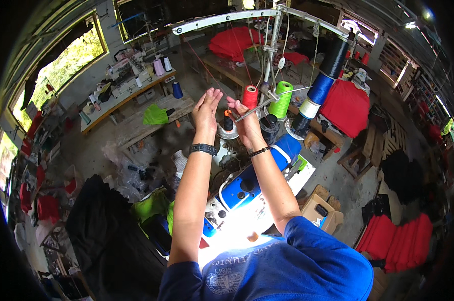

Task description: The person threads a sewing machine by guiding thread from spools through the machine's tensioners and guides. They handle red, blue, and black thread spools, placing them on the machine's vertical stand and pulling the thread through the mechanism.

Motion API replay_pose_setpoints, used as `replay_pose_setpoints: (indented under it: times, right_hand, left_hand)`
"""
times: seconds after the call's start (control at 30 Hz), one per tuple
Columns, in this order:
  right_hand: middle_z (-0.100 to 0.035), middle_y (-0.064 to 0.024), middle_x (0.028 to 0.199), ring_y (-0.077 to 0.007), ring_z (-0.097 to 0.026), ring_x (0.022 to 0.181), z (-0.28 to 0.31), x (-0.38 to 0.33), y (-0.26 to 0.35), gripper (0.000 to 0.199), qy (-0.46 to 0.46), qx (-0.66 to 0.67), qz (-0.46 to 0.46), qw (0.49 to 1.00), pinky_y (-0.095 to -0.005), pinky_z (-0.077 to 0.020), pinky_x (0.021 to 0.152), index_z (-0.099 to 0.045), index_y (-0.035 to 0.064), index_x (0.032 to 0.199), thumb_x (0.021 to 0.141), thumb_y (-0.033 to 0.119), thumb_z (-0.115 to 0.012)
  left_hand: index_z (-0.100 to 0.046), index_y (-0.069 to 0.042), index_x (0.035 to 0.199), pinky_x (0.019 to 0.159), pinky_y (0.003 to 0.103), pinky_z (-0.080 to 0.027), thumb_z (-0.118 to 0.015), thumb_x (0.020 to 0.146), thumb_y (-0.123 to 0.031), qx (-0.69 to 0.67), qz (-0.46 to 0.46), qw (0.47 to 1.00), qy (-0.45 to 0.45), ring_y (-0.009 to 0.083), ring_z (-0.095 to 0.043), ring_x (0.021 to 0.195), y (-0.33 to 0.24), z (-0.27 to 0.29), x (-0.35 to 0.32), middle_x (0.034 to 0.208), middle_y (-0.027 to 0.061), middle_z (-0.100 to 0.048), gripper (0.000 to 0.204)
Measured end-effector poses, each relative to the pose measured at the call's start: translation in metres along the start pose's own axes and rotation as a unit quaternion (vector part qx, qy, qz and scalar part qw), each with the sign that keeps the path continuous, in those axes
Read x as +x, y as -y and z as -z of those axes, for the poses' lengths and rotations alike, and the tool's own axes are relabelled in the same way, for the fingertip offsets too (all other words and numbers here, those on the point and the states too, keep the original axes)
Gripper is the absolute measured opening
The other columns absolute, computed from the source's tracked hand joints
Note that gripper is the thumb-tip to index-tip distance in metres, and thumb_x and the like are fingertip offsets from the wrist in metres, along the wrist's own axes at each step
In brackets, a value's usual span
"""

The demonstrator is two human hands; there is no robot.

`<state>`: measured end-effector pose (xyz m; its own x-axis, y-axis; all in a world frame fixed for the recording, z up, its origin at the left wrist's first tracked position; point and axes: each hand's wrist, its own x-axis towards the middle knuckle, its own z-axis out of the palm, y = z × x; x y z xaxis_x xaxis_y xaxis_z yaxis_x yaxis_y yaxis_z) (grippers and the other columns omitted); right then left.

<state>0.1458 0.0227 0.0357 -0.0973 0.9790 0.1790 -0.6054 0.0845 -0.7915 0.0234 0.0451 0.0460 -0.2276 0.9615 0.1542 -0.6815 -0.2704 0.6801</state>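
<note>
My left hand [206, 111] is raised above the sewing machine, palm turned inward, its fingers stretched up beside a thin red thread [203, 62]. My right hand [246, 125] is beside it, thumb and fingertips pinched where the red thread comes down. The thread runs from the white overhead arm of the thread stand [222, 19]. Just behind my right hand stands a red thread cone [250, 94], with a metal rod [259, 106] crossing in front. A small dark spool with an orange top [228, 122] sits between my wrists. Below my forearms is the blue and white sewing machine [243, 186], brightly lit.
Right of my hands stand a green thread cone [280, 104] and stacked black, blue and white cones [321, 89]. An open cardboard box [314, 208] is near my right elbow. Black fabric [109, 236] hangs at left. Red fabric [345, 108] covers a bench at right.
</note>
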Motion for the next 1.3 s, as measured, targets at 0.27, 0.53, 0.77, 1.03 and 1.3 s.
replay_pose_setpoints:
  times: [0.27, 0.53, 0.77, 1.03, 1.3]
  right_hand:
    - [-0.062, -0.0110, 0.111, -0.0167, -0.056, 0.099, 0.010, -0.001, 0.010, 0.026, 0.058, 0.055, -0.021, 0.997, -0.0292, -0.0419, 0.088, -0.063, 0.0036, 0.085, 0.092, 0.026, -0.052]
    - [-0.065, -0.0081, 0.100, -0.0130, -0.057, 0.095, 0.017, -0.004, 0.003, 0.021, 0.015, -0.050, -0.015, 0.999, -0.0264, -0.0420, 0.085, -0.062, 0.0052, 0.087, 0.091, 0.023, -0.053]
    - [-0.066, -0.0059, 0.097, -0.0106, -0.059, 0.089, 0.019, 0.001, -0.007, 0.020, 0.031, -0.014, -0.059, 0.998, -0.0251, -0.0431, 0.079, -0.061, 0.0084, 0.086, 0.092, 0.025, -0.052]
    - [-0.067, -0.0062, 0.096, -0.0104, -0.059, 0.087, 0.021, 0.001, -0.006, 0.020, 0.028, -0.022, -0.064, 0.997, -0.0242, -0.0429, 0.076, -0.060, 0.0097, 0.085, 0.092, 0.026, -0.051]
    - [-0.065, -0.0056, 0.097, -0.0105, -0.059, 0.087, 0.019, -0.004, -0.002, 0.018, 0.011, -0.054, -0.059, 0.997, -0.0244, -0.0426, 0.076, -0.061, 0.0076, 0.096, 0.089, 0.024, -0.057]
  left_hand:
    - [-0.054, 0.005, 0.113, 0.094, 0.031, -0.044, -0.062, 0.086, -0.018, -0.033, -0.017, 0.998, -0.053, 0.0247, -0.060, 0.101, -0.001, 0.008, 0.008, 0.110, 0.0159, -0.060, 0.036]
    - [-0.060, 0.006, 0.106, 0.082, 0.028, -0.049, -0.060, 0.088, -0.016, 0.107, -0.126, 0.986, -0.024, 0.0214, -0.064, 0.087, -0.011, -0.010, -0.011, 0.096, 0.0143, -0.065, 0.028]
    - [-0.059, 0.008, 0.105, 0.080, 0.028, -0.050, -0.060, 0.088, -0.014, 0.178, -0.147, 0.973, 0.006, 0.0210, -0.064, 0.084, -0.026, -0.021, -0.030, 0.093, 0.0146, -0.065, 0.028]
    - [-0.060, 0.007, 0.105, 0.079, 0.028, -0.051, -0.060, 0.088, -0.014, 0.105, -0.129, 0.986, 0.004, 0.0196, -0.064, 0.083, -0.023, -0.017, -0.027, 0.091, 0.0137, -0.066, 0.027]
    - [-0.041, 0.003, 0.127, 0.080, 0.027, -0.049, -0.061, 0.086, -0.009, 0.231, -0.147, 0.960, 0.056, 0.0167, -0.064, 0.080, -0.027, -0.017, -0.039, 0.086, 0.0128, -0.066, 0.047]
